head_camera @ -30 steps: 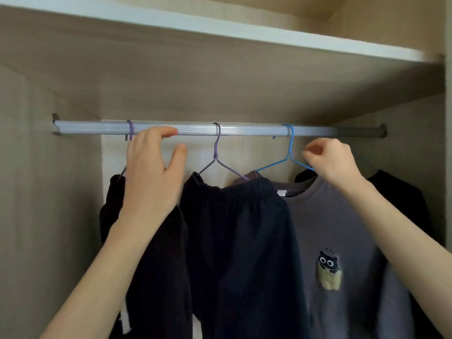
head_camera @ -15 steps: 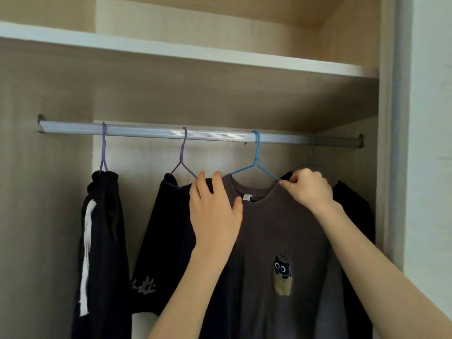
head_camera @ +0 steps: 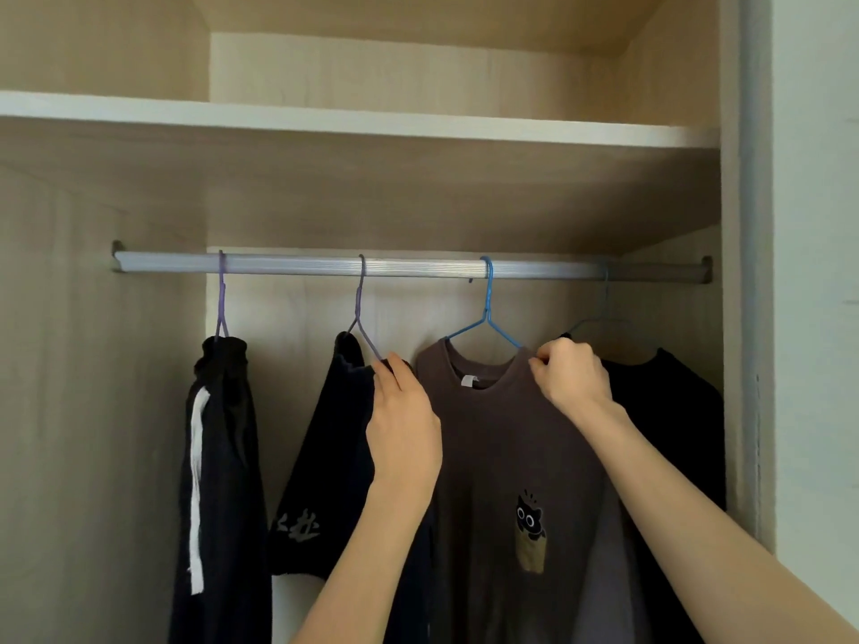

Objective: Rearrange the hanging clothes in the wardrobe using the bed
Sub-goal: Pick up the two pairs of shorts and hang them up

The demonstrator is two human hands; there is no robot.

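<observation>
A silver rail [head_camera: 418, 267] spans the wardrobe. From it hang black trousers with a white stripe [head_camera: 218, 434] on a purple hanger, a dark garment with white lettering [head_camera: 325, 457] on a second purple hanger [head_camera: 360, 309], a brown T-shirt with a cat print [head_camera: 502, 448] on a blue hanger [head_camera: 485, 318], and a black top [head_camera: 669, 411] at the right. My left hand [head_camera: 402, 425] pinches the lower right arm of the second purple hanger beside the T-shirt's left shoulder. My right hand [head_camera: 569, 374] pinches the T-shirt's right shoulder at the collar.
A white-edged shelf [head_camera: 353, 120] runs above the rail. Wood side panels close in at the left [head_camera: 69, 411] and right [head_camera: 730, 318]. A pale wall [head_camera: 813, 271] stands right of the wardrobe.
My left hand dropped from the rail to the second hanger and dark garment. My right hand stayed on the T-shirt's shoulder. The view pulled back and tilted up.
</observation>
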